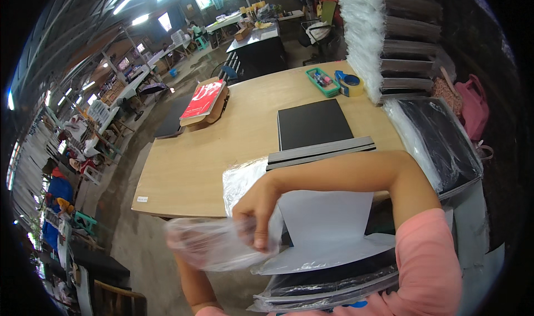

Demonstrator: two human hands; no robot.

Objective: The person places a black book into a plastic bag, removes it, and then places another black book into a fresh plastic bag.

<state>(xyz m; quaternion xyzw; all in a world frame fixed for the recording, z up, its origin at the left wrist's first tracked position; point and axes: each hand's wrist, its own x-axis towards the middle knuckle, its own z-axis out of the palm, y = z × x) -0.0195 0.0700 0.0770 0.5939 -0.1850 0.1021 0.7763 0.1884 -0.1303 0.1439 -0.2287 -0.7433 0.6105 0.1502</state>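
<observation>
A clear plastic bag (214, 246) is stretched between my two hands, left of my lap. My left hand (179, 237), seen blurred through the film, is closed on the bag's left end. Reaching across from the right, my right hand (257, 210) has its fingers bent down, closed on the bag's right end; some fingertips are hidden. Just right of it, a folded white sheet (328, 218) lies over a stack of dark flat pieces in clear plastic (334, 282) near my body. More clear plastic (239, 182) lies on the table edge behind my right hand.
On the wooden table (183, 171) lie a black flat folder (314, 124), grey-edged boards (322, 151), a red booklet (203, 100), a green basket (322, 82) and tape rolls (350, 84). Tall plastic-wrapped stacks (409, 49) and a wrapped black pile (431, 138) stand right.
</observation>
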